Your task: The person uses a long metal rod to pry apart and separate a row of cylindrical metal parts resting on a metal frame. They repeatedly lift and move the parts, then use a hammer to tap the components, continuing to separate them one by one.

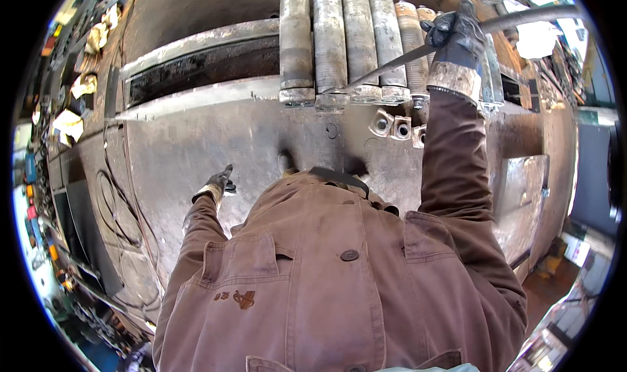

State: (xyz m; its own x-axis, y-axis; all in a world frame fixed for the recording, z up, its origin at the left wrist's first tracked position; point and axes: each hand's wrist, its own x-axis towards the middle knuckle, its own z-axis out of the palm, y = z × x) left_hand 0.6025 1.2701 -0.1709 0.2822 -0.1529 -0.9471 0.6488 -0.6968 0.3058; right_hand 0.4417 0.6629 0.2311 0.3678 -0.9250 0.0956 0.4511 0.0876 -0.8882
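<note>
The right hand [457,35], between one and two o'clock, has its grip wrapped round a long bar [392,67]; the bar slants from two o'clock to a tip by the metal cylinders [328,39] near half past twelve; at nine o'clock the left hand [222,178] is bare of any load, fingers apart; with one hand alone steering, the tip could skid off those rounded sides; a hard knock might roll one toward the drilled blocks [381,122] at two.

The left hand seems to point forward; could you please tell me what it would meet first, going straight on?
Probably the nearer pale metal rail, close to the leftmost cylinder; depth is unclear, so the left hand might pass above it.
</note>
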